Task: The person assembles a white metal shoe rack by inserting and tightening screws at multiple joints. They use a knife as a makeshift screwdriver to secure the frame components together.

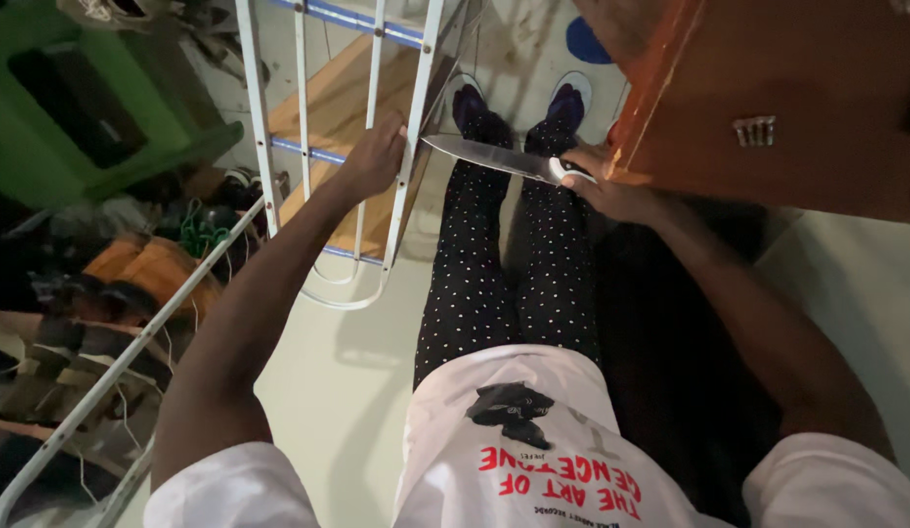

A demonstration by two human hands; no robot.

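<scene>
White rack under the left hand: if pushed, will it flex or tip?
The white rack looks like thin tubing, so probably light and a little springy. It stands tilted under the left hand, so it may tip or slide on the smooth floor.

I've got a white metal rack [308, 147] with blue crossbars on screen, and a silver knife blade [484, 156] running into a white handle [569, 170]. Below that I see black leggings [509, 284] speckled with white dots, a white shirt [533, 460] with red lettering and a black print. Green stool [93, 108] at left, reddish-brown cabinet [778, 98] at right.

both hands [377, 156] closed, arms seemingly outstretched
</scene>
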